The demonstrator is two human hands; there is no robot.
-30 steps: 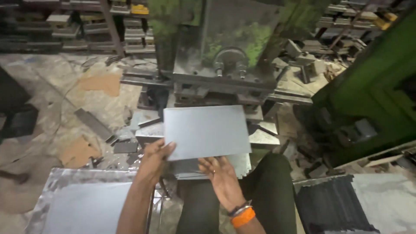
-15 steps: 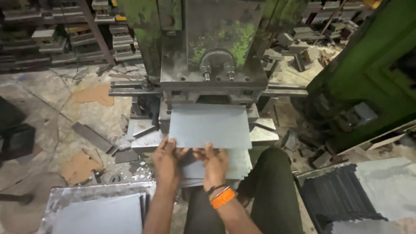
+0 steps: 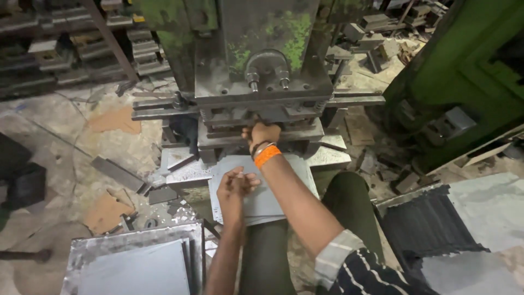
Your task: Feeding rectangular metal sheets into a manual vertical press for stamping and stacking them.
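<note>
We look down on a grey metal sheet (image 3: 262, 196) lying flat on the bed of a dark, green-flecked press machine (image 3: 262, 65), its near edge over our knees. Our left hand (image 3: 236, 184) rests on top of the sheet near its middle, fingers loosely curled and touching the metal, pinching nothing. Our right hand (image 3: 263, 134), with an orange wristband (image 3: 267, 155), reaches beyond the sheet's far edge into the press opening; its fingers are hidden there, so we cannot tell what they grip. A stack of similar grey sheets (image 3: 136, 265) sits near our left knee, well apart from both hands.
</note>
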